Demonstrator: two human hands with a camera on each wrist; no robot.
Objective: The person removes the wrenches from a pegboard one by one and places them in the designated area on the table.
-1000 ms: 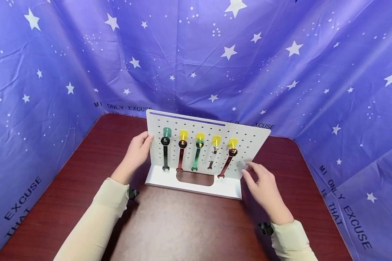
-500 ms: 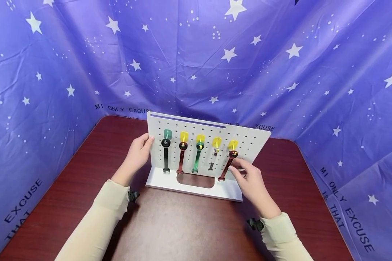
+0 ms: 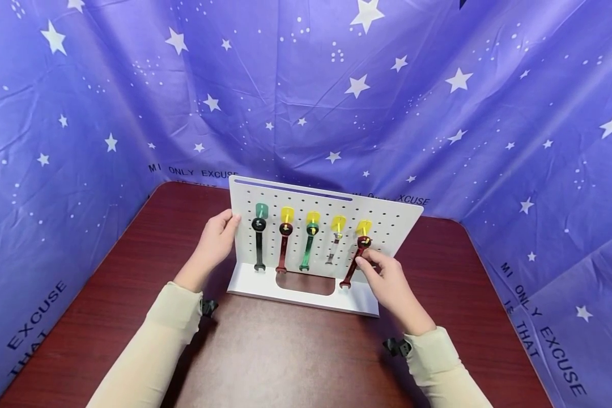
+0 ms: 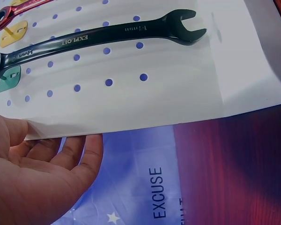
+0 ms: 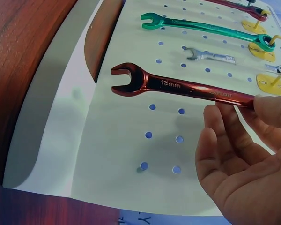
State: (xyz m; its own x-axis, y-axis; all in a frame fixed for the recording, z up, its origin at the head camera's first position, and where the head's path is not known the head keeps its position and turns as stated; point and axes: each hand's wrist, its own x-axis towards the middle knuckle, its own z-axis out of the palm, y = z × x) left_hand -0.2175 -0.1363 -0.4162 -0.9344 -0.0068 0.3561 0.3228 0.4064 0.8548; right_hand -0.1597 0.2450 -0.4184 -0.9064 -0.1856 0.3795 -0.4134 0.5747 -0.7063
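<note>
A white pegboard stand (image 3: 405, 218) stands upright on the table, with wrenches hanging from its hooks. My left hand (image 3: 216, 241) grips the board's left edge, thumb in front and fingers behind, near a black wrench (image 4: 98, 38). Between thumb and fingers, my right hand (image 3: 390, 286) pinches the shaft of a red wrench (image 5: 196, 90) marked 13mm. Its ring end still overlaps the rightmost yellow hook (image 3: 364, 228) in the head view, and its open end points down toward the base. Beside it hangs a small silver wrench (image 5: 210, 56).
A green wrench (image 3: 307, 249) and another red wrench (image 3: 283, 249) hang further left on yellow hooks. The black wrench's hook (image 3: 262, 210) is green. Below the wrenches the base has a cut-out. A dark red table (image 3: 285, 351) lies underneath, with a starry purple curtain (image 3: 306, 85) around it.
My right hand has moved left from the board's right edge to the rightmost red wrench and taken hold of it. That wrench's lower end has dipped slightly. My left hand stays put.
</note>
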